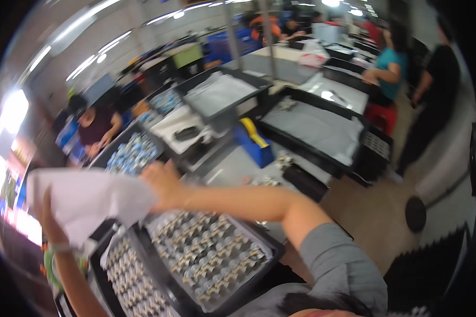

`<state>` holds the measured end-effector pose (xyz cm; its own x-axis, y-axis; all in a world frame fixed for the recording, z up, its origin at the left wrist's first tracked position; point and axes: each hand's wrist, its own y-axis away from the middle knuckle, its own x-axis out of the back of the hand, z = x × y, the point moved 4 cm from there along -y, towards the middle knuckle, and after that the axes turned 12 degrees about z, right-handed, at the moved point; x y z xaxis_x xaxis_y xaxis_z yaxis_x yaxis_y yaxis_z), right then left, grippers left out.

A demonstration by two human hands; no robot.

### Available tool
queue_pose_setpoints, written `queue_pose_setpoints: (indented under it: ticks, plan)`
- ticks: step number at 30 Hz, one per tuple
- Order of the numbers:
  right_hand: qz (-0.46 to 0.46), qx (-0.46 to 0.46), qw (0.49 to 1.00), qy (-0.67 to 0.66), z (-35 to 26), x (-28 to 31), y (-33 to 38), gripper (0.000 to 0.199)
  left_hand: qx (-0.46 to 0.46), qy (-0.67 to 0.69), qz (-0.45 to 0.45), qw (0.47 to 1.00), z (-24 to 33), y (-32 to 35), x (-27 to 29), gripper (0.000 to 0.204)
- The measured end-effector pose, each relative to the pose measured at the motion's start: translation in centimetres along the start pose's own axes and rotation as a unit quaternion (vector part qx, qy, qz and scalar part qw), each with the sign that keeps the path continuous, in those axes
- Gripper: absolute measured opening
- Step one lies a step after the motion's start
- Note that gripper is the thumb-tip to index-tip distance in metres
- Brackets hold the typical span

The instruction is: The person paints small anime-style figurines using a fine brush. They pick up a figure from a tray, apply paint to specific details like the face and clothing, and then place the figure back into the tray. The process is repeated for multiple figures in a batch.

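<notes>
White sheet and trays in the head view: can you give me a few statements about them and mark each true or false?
1. Both hands hold the white sheet. True: left hand and right hand grip its two ends.
2. The black tray under the right arm is empty. False: it is packed with small shiny metal parts.
3. The sheet lies flat in the tray. False: it is lifted above the trays.
4. A blue and yellow tape dispenser stands on the table beyond. True.

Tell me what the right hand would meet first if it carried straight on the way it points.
The right hand, gripping the white paper sheet, points up-left. Next in that line appears to be the black tray of small blue-and-silver parts, though depth is unclear.
</notes>
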<state>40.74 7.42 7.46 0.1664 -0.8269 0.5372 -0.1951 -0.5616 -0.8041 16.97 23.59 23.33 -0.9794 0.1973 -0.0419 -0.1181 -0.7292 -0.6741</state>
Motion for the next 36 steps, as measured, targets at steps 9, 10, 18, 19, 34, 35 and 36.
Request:
queue_pose_setpoints:
  ticks: [9,10,18,19,34,35,36]
  plan:
    - [0.019,-0.033,0.990,-0.135,-12.8,-3.9,2.4,0.075,-0.200,-0.195,0.159,0.947,-1.1,6.5,17.5,0.093]
    - [0.018,-0.023,0.990,-0.141,-13.0,-4.1,2.3,0.067,-0.183,-0.212,0.158,0.947,-1.9,6.8,17.7,0.091]
    - [-0.015,-0.019,0.924,-0.383,-17.0,-3.2,2.2,0.031,-0.067,-0.244,-0.031,0.967,-5.9,7.9,13.8,0.079]
    - [-0.036,-0.025,0.891,-0.452,-18.4,-3.4,2.8,0.037,-0.055,-0.242,-0.054,0.967,-6.6,8.0,13.0,0.077]
    - [-0.350,-0.254,0.603,-0.671,-26.4,-9.7,9.5,0.016,0.054,-0.282,-0.266,0.920,-9.1,8.3,13.9,0.060]
    - [-0.429,-0.283,0.589,-0.624,-26.7,-4.8,9.1,0.032,0.065,-0.289,-0.271,0.916,-8.9,8.2,15.7,0.059]
    - [-0.391,-0.294,0.613,-0.620,-26.9,-5.3,9.4,0.029,0.072,-0.289,-0.289,0.910,-8.9,8.0,16.6,0.058]
